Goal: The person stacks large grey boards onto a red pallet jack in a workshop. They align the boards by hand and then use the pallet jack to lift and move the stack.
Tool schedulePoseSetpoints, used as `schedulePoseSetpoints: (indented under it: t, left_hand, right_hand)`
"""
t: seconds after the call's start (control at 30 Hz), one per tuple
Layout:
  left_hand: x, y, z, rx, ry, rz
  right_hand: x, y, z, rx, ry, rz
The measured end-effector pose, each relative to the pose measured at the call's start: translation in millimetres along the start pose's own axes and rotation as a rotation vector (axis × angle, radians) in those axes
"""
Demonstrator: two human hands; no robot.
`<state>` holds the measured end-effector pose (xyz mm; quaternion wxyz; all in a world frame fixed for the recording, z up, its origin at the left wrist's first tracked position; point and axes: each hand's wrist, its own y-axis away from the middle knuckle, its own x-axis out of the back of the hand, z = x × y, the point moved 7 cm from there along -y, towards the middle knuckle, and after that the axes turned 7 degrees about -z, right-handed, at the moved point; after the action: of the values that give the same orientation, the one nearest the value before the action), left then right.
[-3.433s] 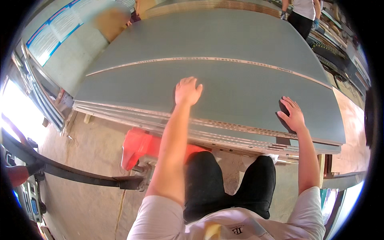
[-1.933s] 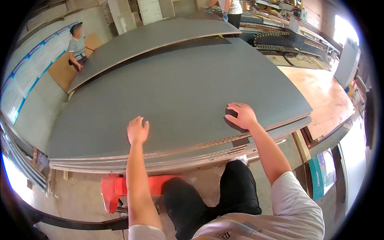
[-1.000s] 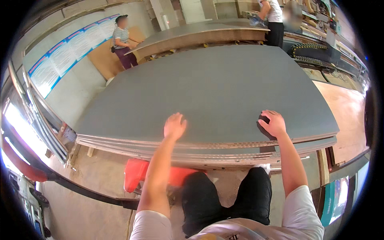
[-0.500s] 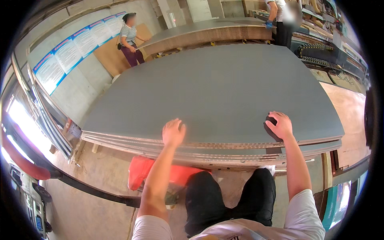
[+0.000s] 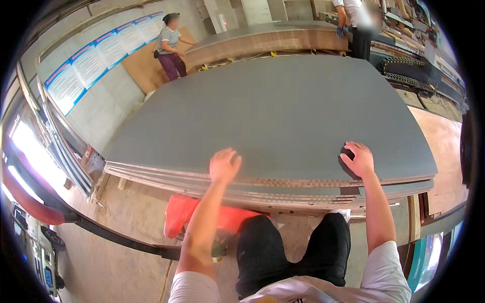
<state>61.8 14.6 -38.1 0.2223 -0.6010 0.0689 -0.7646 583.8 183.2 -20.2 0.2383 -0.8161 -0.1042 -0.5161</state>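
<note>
My left hand (image 5: 225,165) rests on the near part of a large grey panel (image 5: 273,111), with its fingers laid on the surface and the thumb apart. Farther right, my right hand (image 5: 359,159) lies near the same front edge, fingers bent slightly over the top. A dark patch (image 5: 346,164) shows beside and under this hand; whether it is shadow or a thing, I cannot tell. The grey panel is the top one of a stack whose layered edges (image 5: 273,183) face me. Neither hand visibly grips the panel edge.
Behind the panel stands another board stack (image 5: 273,43), with a person in a striped top (image 5: 169,40) at its left and a gloved person (image 5: 348,20) at its right. Red material (image 5: 182,214) lies below the front edge. Machinery (image 5: 409,65) stands far right; a brown board (image 5: 437,151) nearer.
My view has shifted slightly, and both hands appear a little farther right, still on the panel. At the far stack, the person on the left now has an arm stretched over the boards.
</note>
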Motion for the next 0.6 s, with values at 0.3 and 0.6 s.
schedulePoseSetpoints:
  t: [0.3,0.6]
  left_hand:
    - [9.9,5.8,21.8,-0.123,0.006,-0.055]
    - [4.9,6.4,19.3,-0.21,-0.074,-0.1]
  right_hand:
    - [-6.7,25.7,-30.4,0.114,0.166,-0.257]
    - [-10.3,37.8,-64.7,0.191,0.21,-0.274]
